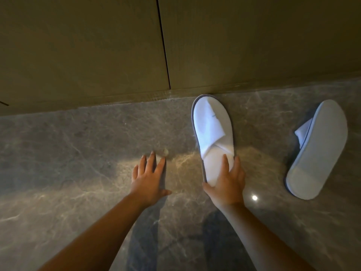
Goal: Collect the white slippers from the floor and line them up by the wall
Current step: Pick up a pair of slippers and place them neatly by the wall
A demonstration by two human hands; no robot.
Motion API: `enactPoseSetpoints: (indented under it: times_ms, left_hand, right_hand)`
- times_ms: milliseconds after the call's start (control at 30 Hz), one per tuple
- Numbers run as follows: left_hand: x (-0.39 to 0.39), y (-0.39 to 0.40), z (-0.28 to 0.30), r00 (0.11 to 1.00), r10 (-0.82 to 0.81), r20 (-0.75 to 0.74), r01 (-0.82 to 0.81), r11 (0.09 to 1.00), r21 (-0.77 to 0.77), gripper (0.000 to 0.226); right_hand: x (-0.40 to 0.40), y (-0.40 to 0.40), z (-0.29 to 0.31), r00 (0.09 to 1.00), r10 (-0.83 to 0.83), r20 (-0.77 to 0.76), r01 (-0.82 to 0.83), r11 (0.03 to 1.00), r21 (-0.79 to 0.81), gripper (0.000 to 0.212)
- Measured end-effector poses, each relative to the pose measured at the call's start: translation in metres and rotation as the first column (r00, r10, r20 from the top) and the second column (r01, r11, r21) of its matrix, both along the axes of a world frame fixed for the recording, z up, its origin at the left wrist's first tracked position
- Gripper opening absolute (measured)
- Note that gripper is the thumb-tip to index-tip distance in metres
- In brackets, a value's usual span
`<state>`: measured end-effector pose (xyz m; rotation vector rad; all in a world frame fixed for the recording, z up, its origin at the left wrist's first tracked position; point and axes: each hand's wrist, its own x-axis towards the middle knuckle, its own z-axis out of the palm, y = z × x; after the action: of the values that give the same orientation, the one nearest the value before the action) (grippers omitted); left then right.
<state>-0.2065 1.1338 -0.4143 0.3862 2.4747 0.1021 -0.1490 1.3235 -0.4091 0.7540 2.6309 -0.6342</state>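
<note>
Nearest, the left hand [149, 179] spreads its fingers flat above the marble floor [78, 153], holding nothing. Beside it, the right hand [227, 184] grips the heel of an upright slipper [213, 130], toe touching the wall [97, 55]. Farther right, another slipper [320, 151] lies sole-up.

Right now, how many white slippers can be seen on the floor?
2. One slipper lies sole-down, toe at the wall, its heel under the right hand. The other slipper lies farther right, sole turned up. More may be outside the view.
</note>
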Motion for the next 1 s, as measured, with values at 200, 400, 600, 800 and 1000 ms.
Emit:
enactPoseSetpoints:
  times_ms: [200, 400, 600, 800, 1000]
  left_hand:
    - [-0.001, 0.004, 0.004, 1.000, 0.023, 0.013, -0.024, 0.999, 0.024, 0.097]
    - [-0.003, 0.046, 0.020, 0.999, -0.004, -0.035, 0.014, 0.963, 0.268, 0.078]
    - [0.006, 0.116, 0.033, 0.992, -0.125, 0.006, 0.111, 0.904, 0.413, 0.067]
    - [0.014, 0.145, 0.041, 0.983, -0.179, 0.048, 0.141, 0.893, 0.427, 0.062]
    - [0.017, 0.165, 0.045, 0.994, -0.078, 0.078, 0.030, 0.870, 0.492, 0.054]
  right_hand:
    - [-0.002, 0.013, 0.006, 0.998, -0.027, -0.049, 0.026, 0.999, -0.022, 0.085]
    - [0.017, 0.082, 0.023, 0.912, -0.339, -0.232, 0.357, 0.933, 0.037, 0.073]
    - [0.045, 0.151, 0.024, 0.720, -0.669, -0.184, 0.682, 0.731, 0.008, 0.076]
    - [0.048, 0.158, 0.015, 0.626, -0.755, -0.194, 0.724, 0.655, -0.216, 0.071]
    - [0.049, 0.152, 0.038, 0.563, -0.813, -0.147, 0.564, 0.508, -0.651, 0.012]
